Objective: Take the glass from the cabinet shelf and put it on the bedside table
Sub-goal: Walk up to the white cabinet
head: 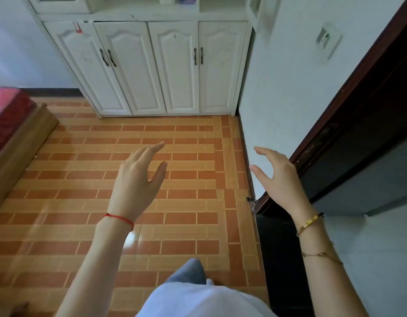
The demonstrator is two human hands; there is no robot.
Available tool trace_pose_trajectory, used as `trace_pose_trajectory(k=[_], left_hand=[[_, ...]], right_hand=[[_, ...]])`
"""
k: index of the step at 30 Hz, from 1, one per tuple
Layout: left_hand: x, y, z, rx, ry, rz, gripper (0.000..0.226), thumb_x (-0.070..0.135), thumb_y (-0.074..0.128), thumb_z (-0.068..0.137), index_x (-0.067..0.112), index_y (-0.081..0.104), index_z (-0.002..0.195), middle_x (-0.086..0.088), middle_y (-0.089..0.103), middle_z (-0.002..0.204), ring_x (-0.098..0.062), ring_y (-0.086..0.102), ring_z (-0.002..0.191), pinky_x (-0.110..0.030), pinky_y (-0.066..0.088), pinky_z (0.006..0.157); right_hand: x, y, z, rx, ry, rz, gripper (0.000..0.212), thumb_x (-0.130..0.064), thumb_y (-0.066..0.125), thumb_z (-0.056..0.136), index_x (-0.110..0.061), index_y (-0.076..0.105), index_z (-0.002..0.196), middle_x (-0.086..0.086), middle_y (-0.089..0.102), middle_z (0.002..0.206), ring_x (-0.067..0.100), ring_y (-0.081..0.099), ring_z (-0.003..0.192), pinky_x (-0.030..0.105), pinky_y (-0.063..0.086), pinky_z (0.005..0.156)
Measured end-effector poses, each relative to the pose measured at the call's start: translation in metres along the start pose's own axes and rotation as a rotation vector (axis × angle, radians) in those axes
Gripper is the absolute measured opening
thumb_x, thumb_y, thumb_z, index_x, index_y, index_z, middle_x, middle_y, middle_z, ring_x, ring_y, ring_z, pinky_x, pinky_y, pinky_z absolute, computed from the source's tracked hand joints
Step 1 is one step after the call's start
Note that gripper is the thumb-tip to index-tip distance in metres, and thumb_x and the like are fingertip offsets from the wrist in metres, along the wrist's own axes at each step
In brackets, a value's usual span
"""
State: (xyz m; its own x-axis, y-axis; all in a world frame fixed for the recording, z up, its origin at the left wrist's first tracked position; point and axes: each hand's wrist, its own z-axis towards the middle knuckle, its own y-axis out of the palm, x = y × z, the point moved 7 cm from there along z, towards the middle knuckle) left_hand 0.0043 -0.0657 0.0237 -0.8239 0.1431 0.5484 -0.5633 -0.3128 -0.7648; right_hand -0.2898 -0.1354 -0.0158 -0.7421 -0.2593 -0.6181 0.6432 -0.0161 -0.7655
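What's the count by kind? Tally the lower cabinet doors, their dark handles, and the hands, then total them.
Lower cabinet doors: 4
Dark door handles: 4
Hands (left hand, right hand): 2
Total: 10

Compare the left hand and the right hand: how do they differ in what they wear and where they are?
The left hand has a thin red string at the wrist; the right hand has a gold bracelet. The left hand is over the tiled floor; the right hand is in front of the white wall and the dark door frame. Both are open, empty and stretched forward toward the cabinet.
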Motion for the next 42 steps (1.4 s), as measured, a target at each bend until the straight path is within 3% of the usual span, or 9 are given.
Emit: trace_pose_trajectory(k=[5,11,13,15,23,33,39,42], left_hand=[[-0.009,0.018,0.020,-0.008,-0.047,-0.005,0.040,0.022,0.058,0.094,0.014,0.055,0.133,-0.004,0.062,0.127,-0.024,0.056,0.120,-0.043,0.046,0.099],[-0.033,0.049,0.076,-0.021,-0.085,-0.009,0.041,0.022,0.058,0.093,0.015,0.055,0.133,-0.003,0.063,0.124,-0.022,0.058,0.116,-0.030,0.042,0.097],[-0.043,0.058,0.104,-0.017,-0.090,-0.016,0.041,0.023,0.057,0.094,0.017,0.054,0.134,-0.002,0.062,0.127,-0.024,0.061,0.108,-0.028,0.042,0.096],[-0.053,0.064,0.137,-0.008,-0.086,-0.014,0.041,0.024,0.056,0.094,0.017,0.053,0.134,-0.001,0.061,0.128,-0.025,0.062,0.104,-0.028,0.043,0.095],[-0.092,0.078,0.293,0.015,-0.063,-0.022,0.042,0.027,0.054,0.094,0.017,0.052,0.135,-0.001,0.061,0.130,-0.019,0.056,0.121,-0.027,0.041,0.099],[-0.130,0.128,0.466,-0.055,-0.041,-0.039,0.043,0.029,0.054,0.094,0.020,0.052,0.136,0.001,0.061,0.130,-0.018,0.055,0.123,-0.032,0.043,0.102],[-0.153,0.172,0.579,-0.041,-0.059,-0.057,0.042,0.031,0.053,0.095,0.025,0.051,0.136,0.003,0.059,0.130,-0.018,0.058,0.118,-0.025,0.041,0.097],[-0.158,0.192,0.645,-0.006,-0.065,-0.057,0.041,0.031,0.053,0.095,0.025,0.052,0.136,0.004,0.059,0.132,-0.011,0.060,0.106,-0.009,0.035,0.091]], right_hand=[[0.011,0.013,0.020,-0.040,0.022,-0.001,0.049,-0.036,0.059,0.095,-0.022,0.050,0.141,-0.003,0.054,0.142,0.012,0.043,0.135,0.022,0.032,0.105],[0.037,0.030,0.084,-0.063,0.050,-0.019,0.049,-0.037,0.058,0.095,-0.023,0.050,0.141,-0.004,0.054,0.142,0.012,0.044,0.135,0.012,0.026,0.101],[0.042,0.036,0.116,-0.064,0.049,-0.019,0.049,-0.036,0.058,0.095,-0.022,0.050,0.141,-0.004,0.054,0.142,0.013,0.045,0.135,0.016,0.028,0.102],[0.044,0.041,0.153,-0.063,0.041,-0.019,0.049,-0.036,0.058,0.095,-0.022,0.050,0.141,-0.003,0.054,0.142,0.014,0.045,0.135,0.019,0.030,0.104],[0.042,0.045,0.315,-0.008,0.021,0.009,0.048,-0.037,0.058,0.095,-0.024,0.050,0.141,-0.004,0.055,0.140,0.012,0.047,0.133,0.020,0.031,0.105],[0.081,0.057,0.468,0.035,0.085,0.045,0.047,-0.036,0.059,0.095,-0.022,0.051,0.140,-0.002,0.057,0.139,0.015,0.048,0.132,0.027,0.037,0.108],[0.118,0.068,0.582,0.035,0.093,0.054,0.046,-0.034,0.059,0.095,-0.021,0.052,0.139,-0.002,0.057,0.138,0.014,0.049,0.131,0.022,0.034,0.105],[0.133,0.064,0.652,0.029,0.069,0.059,0.048,-0.034,0.059,0.096,-0.021,0.051,0.141,-0.001,0.056,0.139,0.015,0.048,0.132,0.026,0.036,0.109]])
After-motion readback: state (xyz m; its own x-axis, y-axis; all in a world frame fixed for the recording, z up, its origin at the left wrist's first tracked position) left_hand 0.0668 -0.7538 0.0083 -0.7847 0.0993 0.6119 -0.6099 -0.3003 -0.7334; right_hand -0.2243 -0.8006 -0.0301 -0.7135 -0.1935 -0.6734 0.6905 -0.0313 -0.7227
